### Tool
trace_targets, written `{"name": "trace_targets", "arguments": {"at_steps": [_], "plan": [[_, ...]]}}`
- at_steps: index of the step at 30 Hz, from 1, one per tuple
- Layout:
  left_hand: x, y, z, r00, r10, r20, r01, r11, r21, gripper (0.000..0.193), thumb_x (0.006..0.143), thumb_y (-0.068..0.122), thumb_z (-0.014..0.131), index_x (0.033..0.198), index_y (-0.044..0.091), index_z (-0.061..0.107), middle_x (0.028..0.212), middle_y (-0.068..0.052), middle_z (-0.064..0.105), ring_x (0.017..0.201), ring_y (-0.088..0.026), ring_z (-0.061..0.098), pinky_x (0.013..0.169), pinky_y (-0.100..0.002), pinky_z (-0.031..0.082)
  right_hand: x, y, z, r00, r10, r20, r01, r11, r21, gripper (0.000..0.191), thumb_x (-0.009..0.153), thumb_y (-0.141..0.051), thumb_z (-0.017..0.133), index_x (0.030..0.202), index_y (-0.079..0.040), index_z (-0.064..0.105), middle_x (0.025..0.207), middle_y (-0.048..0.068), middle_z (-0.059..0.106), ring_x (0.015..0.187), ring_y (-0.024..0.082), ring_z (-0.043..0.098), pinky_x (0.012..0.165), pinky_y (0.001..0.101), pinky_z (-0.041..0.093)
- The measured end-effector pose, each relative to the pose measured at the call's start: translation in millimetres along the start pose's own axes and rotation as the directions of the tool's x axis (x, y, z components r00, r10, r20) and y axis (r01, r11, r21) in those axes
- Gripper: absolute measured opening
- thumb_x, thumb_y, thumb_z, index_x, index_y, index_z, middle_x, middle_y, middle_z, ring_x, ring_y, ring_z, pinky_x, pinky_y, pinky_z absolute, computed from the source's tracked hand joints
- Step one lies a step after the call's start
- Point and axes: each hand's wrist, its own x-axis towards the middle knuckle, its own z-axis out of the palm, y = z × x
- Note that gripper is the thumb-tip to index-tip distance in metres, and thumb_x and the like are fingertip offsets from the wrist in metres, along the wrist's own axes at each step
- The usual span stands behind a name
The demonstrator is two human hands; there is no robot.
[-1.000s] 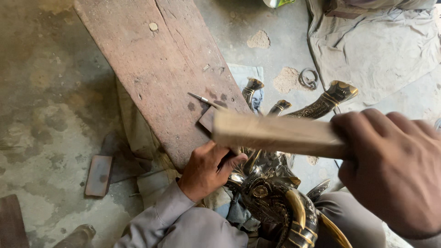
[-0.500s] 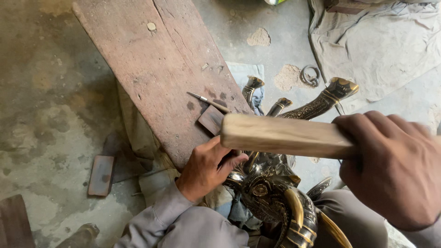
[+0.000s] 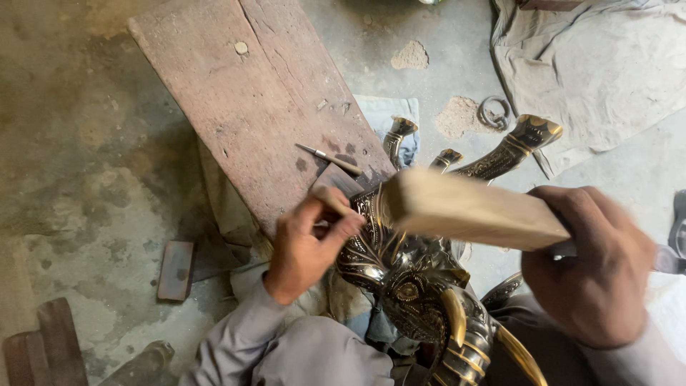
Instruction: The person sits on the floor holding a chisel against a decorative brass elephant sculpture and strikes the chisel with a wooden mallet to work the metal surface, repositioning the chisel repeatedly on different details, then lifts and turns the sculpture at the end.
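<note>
Brass ornament (image 3: 407, 286), dark and gold with curved horns, lies on the person's lap beside a reddish wooden plank (image 3: 250, 100). Left hand (image 3: 307, 246) pinches a small punch (image 3: 330, 200) against the ornament. Right hand (image 3: 597, 268) is clenched around a pale wooden block (image 3: 464, 209) just above it.

My left hand (image 3: 309, 243) sits just left of the frame's centre, its grey-sleeved forearm running down to the bottom edge, the wrist bent and the knuckles turned up toward me. Its fingers (image 3: 343, 221) are pinched together at the tips, thumb against forefinger. My right hand (image 3: 597, 268) fills the lower right of the frame, much closer to the camera, curled into a tight fist with the back of the hand facing up, its sleeve leaving at the lower right corner.
</note>
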Motion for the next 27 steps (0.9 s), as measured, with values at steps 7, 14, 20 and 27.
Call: {"name": "trace_targets", "arguments": {"at_steps": [7,14,20,27], "plan": [[8,14,-10,0.985,0.141,0.104,-0.145,0.989,0.036,0.023,0.097,0.028,0.075,0.102,0.009,0.063,0.096,-0.006,0.073,0.079,-0.014,0.073,0.067,-0.029,0.060,-3,13,10,0.938,0.341,0.067,-0.341,0.863,0.374,0.042,0.083,-0.014,0.078,0.117,0.005,0.062,0.087,0.011,0.068,0.075,0.014,0.065,0.067,0.0326,0.054],[14,20,1,0.931,0.209,0.300,-0.258,0.957,0.133,0.038,0.095,0.031,0.075,0.122,0.006,0.063,0.084,-0.011,0.065,0.068,-0.024,0.065,0.060,-0.038,0.051,3,9,8,0.992,0.101,-0.079,-0.085,0.980,0.182,0.038,0.083,-0.005,0.077,0.119,0.005,0.067,0.101,0.019,0.072,0.088,0.026,0.072,0.076,0.0364,0.056],[18,24,0,0.908,0.229,0.352,-0.291,0.948,0.132,0.037,0.098,0.029,0.072,0.124,0.006,0.063,0.085,-0.013,0.062,0.069,-0.029,0.063,0.061,-0.040,0.049,5,10,14,0.974,0.225,0.022,-0.215,0.895,0.391,0.036,0.083,-0.007,0.074,0.117,-0.001,0.062,0.098,0.012,0.073,0.085,0.024,0.074,0.074,0.0353,0.056],[17,27,-1,0.904,0.180,0.387,-0.259,0.952,0.164,0.034,0.098,0.029,0.071,0.122,0.007,0.065,0.085,-0.013,0.062,0.070,-0.030,0.064,0.062,-0.041,0.051,4,11,7,0.994,0.068,0.081,-0.080,0.986,0.148,0.044,0.075,-0.003,0.072,0.118,-0.006,0.067,0.098,0.012,0.069,0.088,0.032,0.068,0.076,0.0433,0.054]]}}
